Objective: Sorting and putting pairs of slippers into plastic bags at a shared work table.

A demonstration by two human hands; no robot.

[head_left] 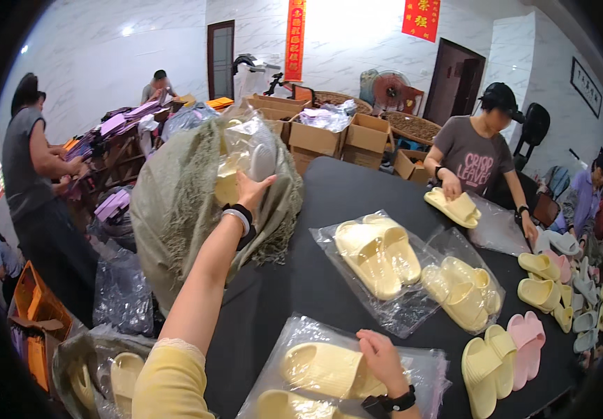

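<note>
A large grey-green woven sack (183,202) stands at the left of the table, its mouth holding clear-bagged slippers (263,157). My left hand (251,190) reaches to these, touching the bag with thumb and fingers apart. On the near table edge lies a clear plastic bag (294,335) with a pair of pale yellow slippers (319,366). My right hand (383,357) is closed over the right end of the upper slipper; its thumb is hidden. Two more bagged yellow pairs, one pair (378,255) and another (463,293), overlap in the middle of the table.
Loose yellow slippers (488,366) and pink slippers (527,349) lie at right, with several more beyond. Across the table a co-worker (479,153) holds a yellow slipper (453,208) beside a flat bag (500,223). Cardboard boxes (315,137) stand behind; another sack (71,349) sits lower left.
</note>
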